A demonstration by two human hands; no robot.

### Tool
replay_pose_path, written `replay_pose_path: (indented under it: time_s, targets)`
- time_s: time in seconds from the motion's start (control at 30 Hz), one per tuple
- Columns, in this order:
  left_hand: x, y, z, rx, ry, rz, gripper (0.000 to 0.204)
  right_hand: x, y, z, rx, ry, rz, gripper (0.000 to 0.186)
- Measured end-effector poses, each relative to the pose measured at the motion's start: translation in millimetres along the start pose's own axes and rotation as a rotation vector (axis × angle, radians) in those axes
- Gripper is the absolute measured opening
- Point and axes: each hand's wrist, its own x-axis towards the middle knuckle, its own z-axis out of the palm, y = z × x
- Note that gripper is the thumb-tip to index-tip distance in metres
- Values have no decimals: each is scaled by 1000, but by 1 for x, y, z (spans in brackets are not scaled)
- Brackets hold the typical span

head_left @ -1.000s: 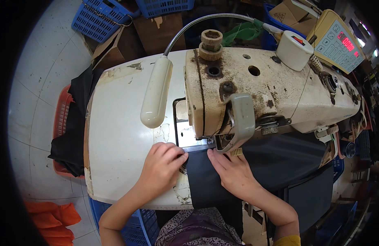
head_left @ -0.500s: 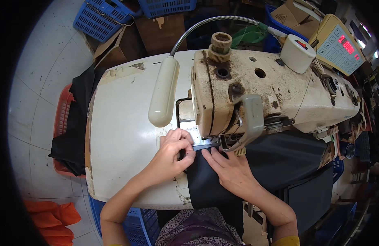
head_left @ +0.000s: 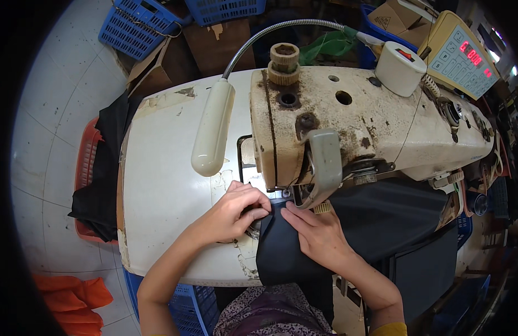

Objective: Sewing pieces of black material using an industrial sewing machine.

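Black fabric [head_left: 287, 243] lies across the right part of the sewing machine's white table, its far edge just in front of the presser foot [head_left: 285, 194]. My left hand [head_left: 233, 211] is closed at the fabric's left far corner, thumb and forefinger pinching the edge. Beside it, my right hand [head_left: 320, 238] rests on the cloth with its fingers stretched out and their tips near the foot. The worn cream sewing machine [head_left: 348, 123] stands just beyond both hands. Its grey lever guard [head_left: 326, 162] hangs over my right fingers, and the needle is too small to make out.
A white lamp [head_left: 213, 129] on a bendy metal neck hangs over the white table [head_left: 163, 185]. A control panel [head_left: 460, 59] with red digits stands far right. An orange basket [head_left: 86, 168] with black cloth sits at the left, and blue baskets [head_left: 138, 28] stand behind.
The fabric's far edge now lies smoother at the foot, where a narrow bluish strip showed between my hands. Both hands have shifted slightly, and the view has moved a little. The panel's digits differ.
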Motion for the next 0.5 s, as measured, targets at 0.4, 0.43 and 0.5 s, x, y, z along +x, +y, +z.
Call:
replay_pose_path:
  time_s: [0.4, 0.43, 0.5]
  targets:
    - [20, 35, 8, 10, 73, -374, 15, 1, -1, -2, -9, -7, 16, 47]
    - [21, 37, 8, -9, 73, -428, 16, 0, -1, -2, -8, -6, 15, 47]
    - [22, 38, 8, -29, 74, -483, 16, -1, -2, -3, -21, -36, 27, 50]
